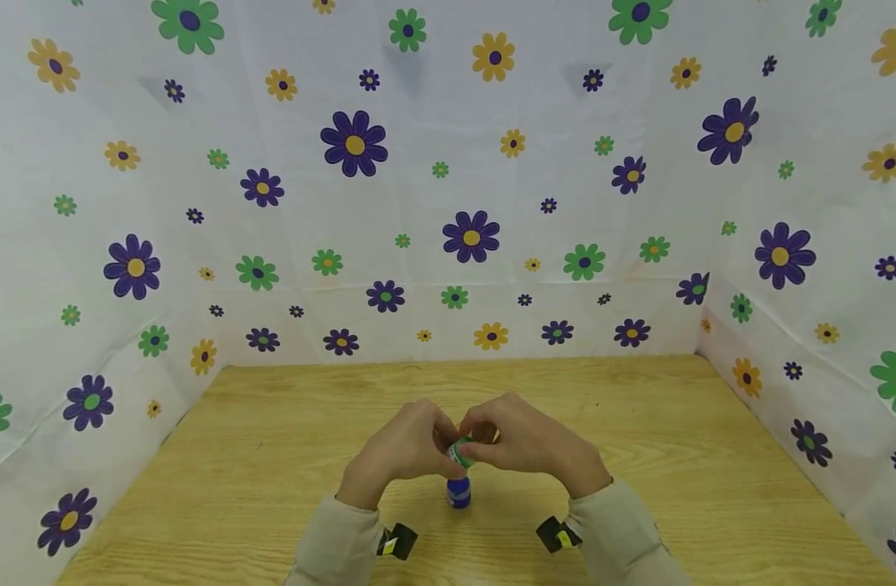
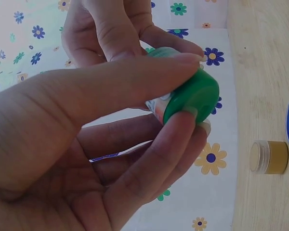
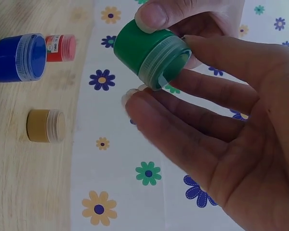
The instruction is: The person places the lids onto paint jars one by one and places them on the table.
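Note:
A small green paint jar (image 3: 135, 45) with a clear lid (image 3: 156, 60) is held tilted above the table, between both hands. My left hand (image 1: 411, 439) grips the green body, thumb on one side and fingers on the other, as the left wrist view shows. At the lid end, my right hand (image 1: 531, 435) pinches the lid with thumb and index finger; its other fingers extend below the jar. Whether the lid is loose cannot be made out. Below the hands, a blue paint jar (image 1: 458, 493) stands on the table.
On the wooden table (image 1: 272, 472) also stand a yellow-brown jar (image 3: 37, 126) and a red jar (image 3: 62, 47), both hidden in the head view. A white flower-printed cloth (image 1: 418, 195) encloses the table at the back and sides.

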The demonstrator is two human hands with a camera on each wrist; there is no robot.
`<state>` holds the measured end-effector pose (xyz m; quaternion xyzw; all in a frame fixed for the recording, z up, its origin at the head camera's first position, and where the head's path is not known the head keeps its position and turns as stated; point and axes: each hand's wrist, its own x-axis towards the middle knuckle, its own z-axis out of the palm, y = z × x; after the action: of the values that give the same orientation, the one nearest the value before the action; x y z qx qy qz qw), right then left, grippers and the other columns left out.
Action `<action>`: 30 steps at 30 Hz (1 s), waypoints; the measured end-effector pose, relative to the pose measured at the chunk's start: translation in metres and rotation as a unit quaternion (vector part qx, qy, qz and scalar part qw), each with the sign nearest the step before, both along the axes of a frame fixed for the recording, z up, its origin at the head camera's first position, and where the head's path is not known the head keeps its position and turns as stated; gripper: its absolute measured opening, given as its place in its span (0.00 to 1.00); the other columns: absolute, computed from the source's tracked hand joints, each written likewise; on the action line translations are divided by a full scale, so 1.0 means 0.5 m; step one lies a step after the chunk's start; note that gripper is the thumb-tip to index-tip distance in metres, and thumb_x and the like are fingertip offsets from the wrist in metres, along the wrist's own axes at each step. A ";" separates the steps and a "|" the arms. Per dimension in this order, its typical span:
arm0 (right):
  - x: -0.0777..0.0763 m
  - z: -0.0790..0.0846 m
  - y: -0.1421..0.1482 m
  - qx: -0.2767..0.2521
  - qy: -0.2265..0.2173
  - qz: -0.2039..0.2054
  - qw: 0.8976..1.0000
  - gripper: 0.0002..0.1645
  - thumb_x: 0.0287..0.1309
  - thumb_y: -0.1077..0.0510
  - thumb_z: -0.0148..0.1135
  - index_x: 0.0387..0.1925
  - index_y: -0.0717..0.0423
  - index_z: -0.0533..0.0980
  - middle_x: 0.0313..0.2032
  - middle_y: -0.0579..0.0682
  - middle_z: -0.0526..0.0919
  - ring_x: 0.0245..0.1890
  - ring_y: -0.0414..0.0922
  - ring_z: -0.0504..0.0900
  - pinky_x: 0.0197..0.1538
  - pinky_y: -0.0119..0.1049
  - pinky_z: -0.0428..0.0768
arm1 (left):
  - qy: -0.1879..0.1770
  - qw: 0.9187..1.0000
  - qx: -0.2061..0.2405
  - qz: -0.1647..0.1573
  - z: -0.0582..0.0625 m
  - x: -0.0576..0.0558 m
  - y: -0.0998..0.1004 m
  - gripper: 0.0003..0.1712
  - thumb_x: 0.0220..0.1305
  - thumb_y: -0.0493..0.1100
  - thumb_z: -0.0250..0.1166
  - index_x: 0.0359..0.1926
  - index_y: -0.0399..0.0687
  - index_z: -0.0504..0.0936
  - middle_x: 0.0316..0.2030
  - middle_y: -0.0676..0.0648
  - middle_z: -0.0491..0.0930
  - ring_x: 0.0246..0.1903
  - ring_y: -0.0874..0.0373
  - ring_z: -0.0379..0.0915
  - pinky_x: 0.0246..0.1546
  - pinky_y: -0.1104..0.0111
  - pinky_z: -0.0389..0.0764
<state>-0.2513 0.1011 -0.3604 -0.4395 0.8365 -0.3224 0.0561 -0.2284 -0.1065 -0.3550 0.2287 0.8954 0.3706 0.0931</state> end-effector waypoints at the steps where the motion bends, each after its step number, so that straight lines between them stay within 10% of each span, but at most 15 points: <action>1: 0.000 0.001 0.000 0.003 0.002 -0.002 1.000 0.12 0.69 0.55 0.65 0.47 0.56 0.86 0.36 0.46 0.90 0.32 0.30 0.84 0.42 0.26 0.83 | 0.001 1.000 0.001 0.000 0.000 0.000 0.000 0.11 0.48 0.35 0.82 0.35 0.41 0.91 0.29 0.50 0.90 0.28 0.62 0.83 0.32 0.68 0.84; 12: 0.008 0.009 0.002 -0.007 0.000 -0.007 1.000 0.18 0.58 0.62 0.75 0.50 0.56 0.82 0.48 0.51 0.84 0.50 0.48 0.84 0.49 0.36 0.87 | 0.002 1.000 0.002 0.010 0.000 -0.001 -0.003 0.12 0.47 0.34 0.82 0.35 0.38 0.90 0.28 0.49 0.89 0.27 0.61 0.83 0.32 0.68 0.84; 30: 0.005 0.002 0.001 -0.015 -0.014 0.000 1.000 0.09 0.65 0.60 0.69 0.46 0.57 0.85 0.42 0.50 0.87 0.40 0.38 0.86 0.45 0.28 0.85 | 0.012 1.000 -0.007 0.000 0.000 -0.002 0.000 0.09 0.48 0.35 0.81 0.32 0.42 0.91 0.26 0.51 0.88 0.26 0.62 0.82 0.30 0.69 0.82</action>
<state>-0.2490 0.1016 -0.3593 -0.4352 0.8310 -0.3410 0.0616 -0.2296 -0.1062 -0.3553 0.2320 0.8990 0.3619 0.0840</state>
